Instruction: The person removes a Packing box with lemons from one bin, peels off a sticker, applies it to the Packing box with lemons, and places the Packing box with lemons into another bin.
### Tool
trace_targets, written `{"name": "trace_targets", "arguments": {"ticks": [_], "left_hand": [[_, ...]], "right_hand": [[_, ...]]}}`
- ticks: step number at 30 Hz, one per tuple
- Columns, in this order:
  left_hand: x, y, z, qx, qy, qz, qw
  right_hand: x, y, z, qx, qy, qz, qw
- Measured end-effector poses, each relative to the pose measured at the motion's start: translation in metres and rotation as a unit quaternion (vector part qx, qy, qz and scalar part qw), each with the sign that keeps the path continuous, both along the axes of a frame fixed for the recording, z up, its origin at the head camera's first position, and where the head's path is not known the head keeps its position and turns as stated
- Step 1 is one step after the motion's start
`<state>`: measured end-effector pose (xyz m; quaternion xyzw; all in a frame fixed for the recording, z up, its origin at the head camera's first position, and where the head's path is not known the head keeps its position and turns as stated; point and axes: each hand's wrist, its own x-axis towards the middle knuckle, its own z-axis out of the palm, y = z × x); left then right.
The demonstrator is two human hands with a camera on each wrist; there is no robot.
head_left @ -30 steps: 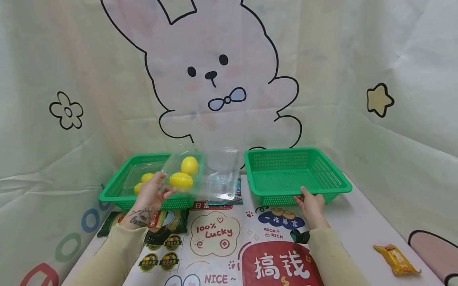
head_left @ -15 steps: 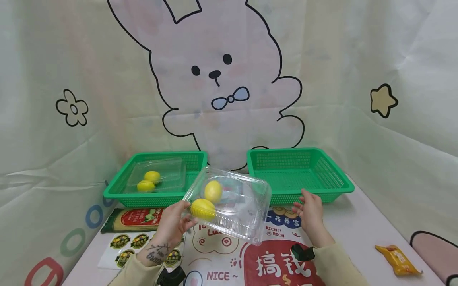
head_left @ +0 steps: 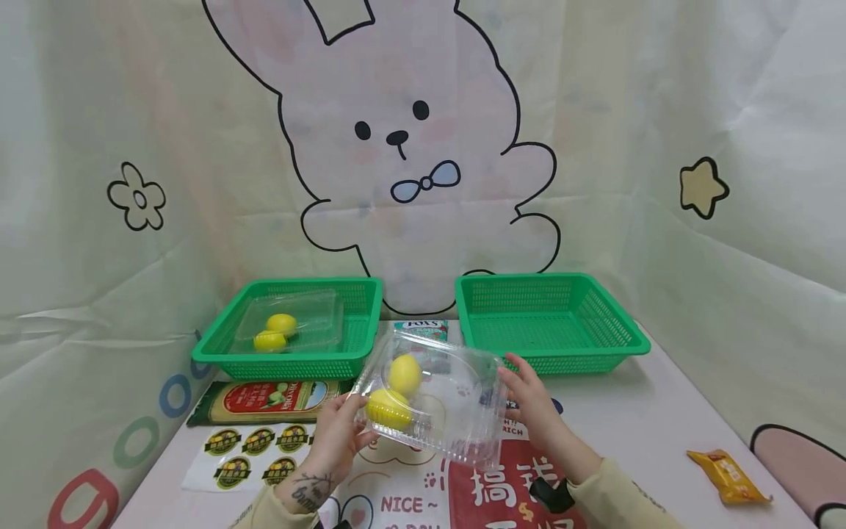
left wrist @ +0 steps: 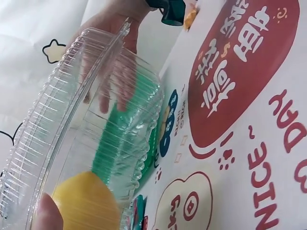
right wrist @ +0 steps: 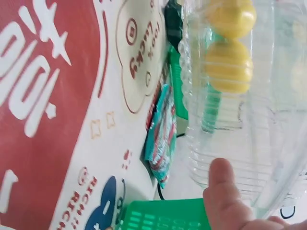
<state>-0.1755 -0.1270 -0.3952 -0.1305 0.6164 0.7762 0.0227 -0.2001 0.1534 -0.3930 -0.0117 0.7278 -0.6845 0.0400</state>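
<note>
Thumb and fingers of the left hand (head_left: 333, 439) pinch the left edge of a clear container (head_left: 456, 411), held tilted above the table at lower center of the frame. The right hand (head_left: 540, 411) is at the container's right side, fingers mostly straight (whether they bear any weight, I cannot tell). Inside, toward its left end, sit two yellow fruits (head_left: 405, 375), close together. Just behind the container, near the center of the frame, lies a teal packet (head_left: 421, 328). To the left, a green-and-red package (head_left: 267, 397) lies above a sheet of round stickers (head_left: 258, 441). Beyond, at center left, a green basket (head_left: 287, 366) holds a second clear container (head_left: 320, 312) with two more yellow fruits (head_left: 281, 324). Another green basket (head_left: 554, 362) stands at center right; an orange packet (head_left: 729, 477) lies at lower right.
</note>
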Motion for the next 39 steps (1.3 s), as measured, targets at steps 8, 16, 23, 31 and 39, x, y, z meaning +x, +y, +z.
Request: {"name": "trace_targets", "arguments": {"ticks": [8, 16, 23, 31, 39], "left_hand": [[0.009, 0.0, -0.014, 0.022, -0.018, 0.018, 0.9994], [0.014, 0.002, -0.029, 0.02, -0.057, 0.005, 0.9982], [0.013, -0.004, -0.04, -0.028, -0.079, -0.074, 0.9937], [0.002, -0.013, -0.055, -0.112, -0.052, -0.101, 0.9872], [-0.012, -0.015, -0.061, -0.165, 0.017, -0.117, 0.9791]], "right_hand": [[0.008, -0.008, -0.012, -0.012, -0.027, 0.011, 0.9995], [0.018, -0.012, -0.025, 0.048, -0.041, 0.017, 0.9979], [0.014, -0.008, -0.041, 0.06, -0.049, 0.015, 0.9969], [-0.003, -0.005, -0.056, 0.077, -0.046, 0.015, 0.9959], [-0.014, -0.005, -0.056, 0.076, -0.049, 0.015, 0.9958]]}}
